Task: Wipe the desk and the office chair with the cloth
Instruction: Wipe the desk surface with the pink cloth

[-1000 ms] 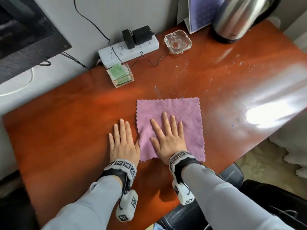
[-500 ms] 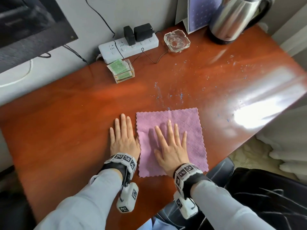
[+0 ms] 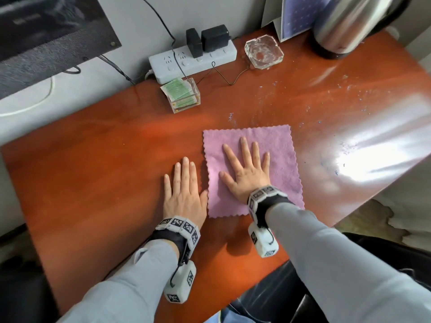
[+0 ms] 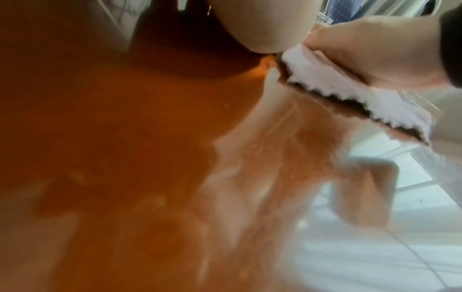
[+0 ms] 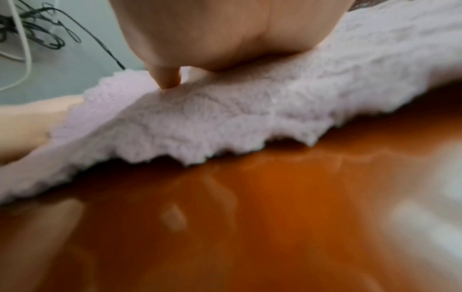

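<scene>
A pink square cloth (image 3: 279, 145) lies flat on the glossy red-brown desk (image 3: 93, 171). My right hand (image 3: 247, 169) presses flat on the cloth with straight, spread fingers. My left hand (image 3: 184, 194) rests flat on the bare desk just left of the cloth, its thumb at the cloth's edge. The right wrist view shows the cloth's scalloped edge (image 5: 225, 126) on the desk under my palm. In the left wrist view the cloth's corner (image 4: 350, 92) lies beside my left hand. The black office chair (image 3: 349, 287) sits under my arms at the desk's near edge.
At the back stand a white power strip (image 3: 193, 61) with black plugs, a clear box of green cards (image 3: 183, 94), a glass ashtray (image 3: 263, 52) and a steel kettle (image 3: 354, 22). Small specks (image 3: 349, 89) dot the desk's right half. A dark monitor (image 3: 46, 36) hangs upper left.
My right hand has pushed the cloth a little farther away and to the right, and its fingers are spread wider. The left hand has stayed flat beside it.
</scene>
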